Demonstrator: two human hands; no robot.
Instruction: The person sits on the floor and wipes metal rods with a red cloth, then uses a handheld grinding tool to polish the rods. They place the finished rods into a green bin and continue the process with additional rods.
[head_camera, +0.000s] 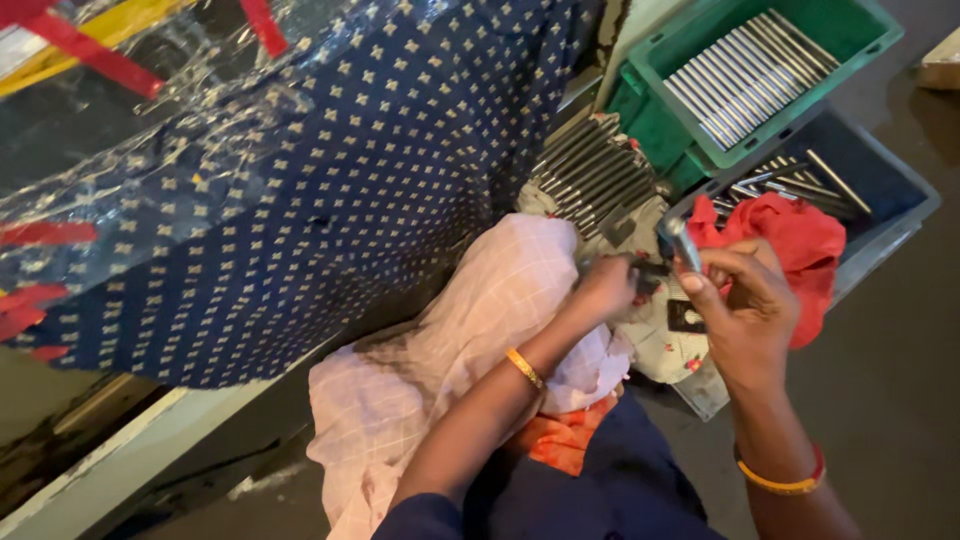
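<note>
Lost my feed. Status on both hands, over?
Right hand grips a metal rod. Left hand pinches its lower end. Red cloth behind, more rods in green crate.

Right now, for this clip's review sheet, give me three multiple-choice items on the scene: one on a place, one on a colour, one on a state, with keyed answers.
1. Where does the neat row of metal rods lie?
A. In the green crate
B. On the pale checked cloth
C. On the floor

2. What colour is the rag by the right hand?
A. White
B. Red
C. Black

3. What is the right hand doing?
A. Lying flat and empty
B. Resting inside the green crate
C. Gripping a metal rod

Answers: 1 A, the rods lie side by side inside the green crate. 2 B, the rag is bright red, draped over the grey crate. 3 C, the fingers close round the rod's lower part.
</note>
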